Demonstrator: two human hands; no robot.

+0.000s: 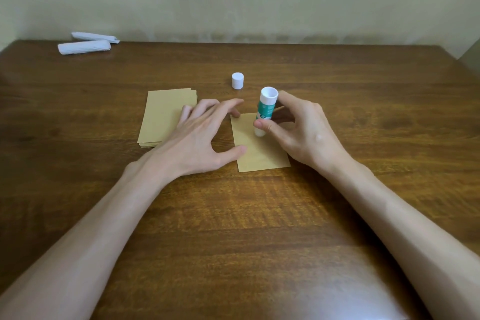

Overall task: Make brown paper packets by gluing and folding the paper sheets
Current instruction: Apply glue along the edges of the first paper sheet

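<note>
A single brown paper sheet (261,152) lies flat on the wooden table (259,216) in front of me. My right hand (301,130) grips a white and green glue stick (265,109), uncapped and held nearly upright over the sheet's upper part. My left hand (205,135) spreads its fingers wide, with the thumb and fingertips pressing the sheet's left edge. A stack of brown paper sheets (163,114) sits to the left, partly under my left fingers. The white glue cap (237,80) stands behind the sheet.
Two white rolled paper bundles (85,43) lie at the table's far left corner by the wall. Bare wood stretches to the right and along the near side between my forearms.
</note>
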